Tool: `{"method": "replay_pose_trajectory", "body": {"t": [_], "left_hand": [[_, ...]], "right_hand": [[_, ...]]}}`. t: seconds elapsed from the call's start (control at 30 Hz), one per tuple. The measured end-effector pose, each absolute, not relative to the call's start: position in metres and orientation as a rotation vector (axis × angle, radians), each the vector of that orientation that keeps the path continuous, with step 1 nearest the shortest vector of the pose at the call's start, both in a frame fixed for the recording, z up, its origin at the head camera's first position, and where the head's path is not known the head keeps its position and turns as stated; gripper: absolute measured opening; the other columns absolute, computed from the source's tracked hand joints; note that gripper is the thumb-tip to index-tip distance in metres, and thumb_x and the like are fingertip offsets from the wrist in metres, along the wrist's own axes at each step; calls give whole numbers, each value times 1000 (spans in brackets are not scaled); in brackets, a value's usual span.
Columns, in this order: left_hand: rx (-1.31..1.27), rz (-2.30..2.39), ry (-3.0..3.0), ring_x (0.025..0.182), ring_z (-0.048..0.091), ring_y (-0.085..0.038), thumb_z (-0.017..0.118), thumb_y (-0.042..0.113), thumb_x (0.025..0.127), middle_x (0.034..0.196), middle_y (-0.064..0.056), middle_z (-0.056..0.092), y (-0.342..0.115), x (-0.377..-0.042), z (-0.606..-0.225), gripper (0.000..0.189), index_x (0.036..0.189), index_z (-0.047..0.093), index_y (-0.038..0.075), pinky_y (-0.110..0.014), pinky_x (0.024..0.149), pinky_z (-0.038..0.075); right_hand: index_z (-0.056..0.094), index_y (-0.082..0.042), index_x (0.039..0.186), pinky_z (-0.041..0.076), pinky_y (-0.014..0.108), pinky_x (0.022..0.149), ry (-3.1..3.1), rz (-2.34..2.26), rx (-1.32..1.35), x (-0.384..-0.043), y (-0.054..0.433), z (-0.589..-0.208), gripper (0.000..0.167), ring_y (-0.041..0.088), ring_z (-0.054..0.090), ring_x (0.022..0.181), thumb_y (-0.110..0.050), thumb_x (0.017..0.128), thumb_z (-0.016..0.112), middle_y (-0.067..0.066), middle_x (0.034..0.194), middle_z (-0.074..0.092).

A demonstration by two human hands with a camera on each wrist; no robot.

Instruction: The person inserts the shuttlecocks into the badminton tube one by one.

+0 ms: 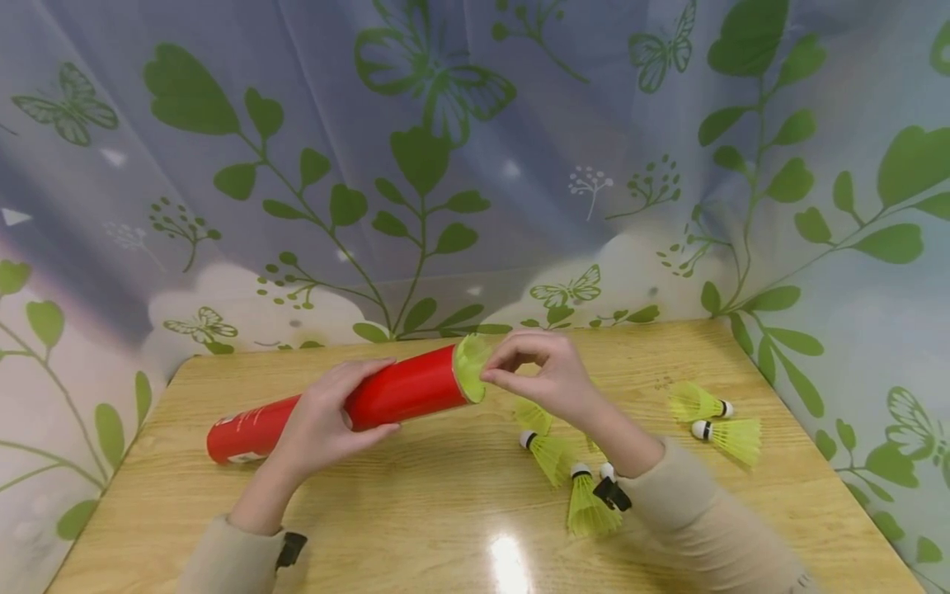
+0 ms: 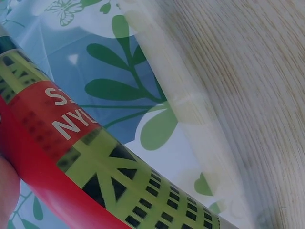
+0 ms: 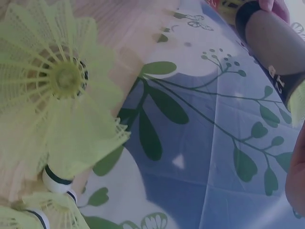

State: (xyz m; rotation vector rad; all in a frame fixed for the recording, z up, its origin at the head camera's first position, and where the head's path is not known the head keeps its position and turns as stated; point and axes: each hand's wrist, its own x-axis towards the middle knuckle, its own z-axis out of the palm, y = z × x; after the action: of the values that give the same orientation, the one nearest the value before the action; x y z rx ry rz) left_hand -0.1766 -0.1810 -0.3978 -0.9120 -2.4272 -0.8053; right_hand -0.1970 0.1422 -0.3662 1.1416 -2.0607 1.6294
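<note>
My left hand (image 1: 326, 417) grips a red shuttlecock tube (image 1: 411, 388) around its middle, the tube's mouth tilted up toward the right. A yellow-green shuttlecock (image 1: 471, 363) sits in that mouth with its skirt sticking out. Thumb and index finger of my right hand (image 1: 549, 371) pinch the skirt's edge. In the left wrist view the tube (image 2: 109, 167) shows a printed side, with part of the left hand (image 2: 7, 191) at the frame's edge. The right wrist view catches the skirt (image 3: 298, 102) at the tube's end, beside the right hand (image 3: 296, 176).
Several loose shuttlecocks (image 1: 592, 507) lie on the wooden table (image 1: 416, 511) beneath and near the right forearm, partly hidden by it. Two more, one shuttlecock (image 1: 693, 403) and another (image 1: 735, 439), lie farther right. A leaf-patterned curtain (image 1: 475, 206) stands behind the table.
</note>
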Motion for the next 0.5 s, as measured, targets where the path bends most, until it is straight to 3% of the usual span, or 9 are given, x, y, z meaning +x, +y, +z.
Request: {"method": "replay_pose_trajectory", "body": {"t": [0.27,0.5], "left_hand": [[-900,-821,-2417,112,70,-27,100,16,69,130,-10,73,-182,-176,-396,80,141,64,8,-49,85,65],[-897,-820,-2416,112,71,-27,100,16,69,129,-10,74,-182,-177,-396,80,141,65,8,-50,85,65]], "right_hand": [[77,7,90,60,21,72,-2101,1824,1087,-196,135,-372,10,3,69,79,16,84,79,14,87,77],[77,5,92,60,23,75,-2120,1816,1190,-197,135,-372,9,4,69,82,12,87,78,22,89,75]]}}
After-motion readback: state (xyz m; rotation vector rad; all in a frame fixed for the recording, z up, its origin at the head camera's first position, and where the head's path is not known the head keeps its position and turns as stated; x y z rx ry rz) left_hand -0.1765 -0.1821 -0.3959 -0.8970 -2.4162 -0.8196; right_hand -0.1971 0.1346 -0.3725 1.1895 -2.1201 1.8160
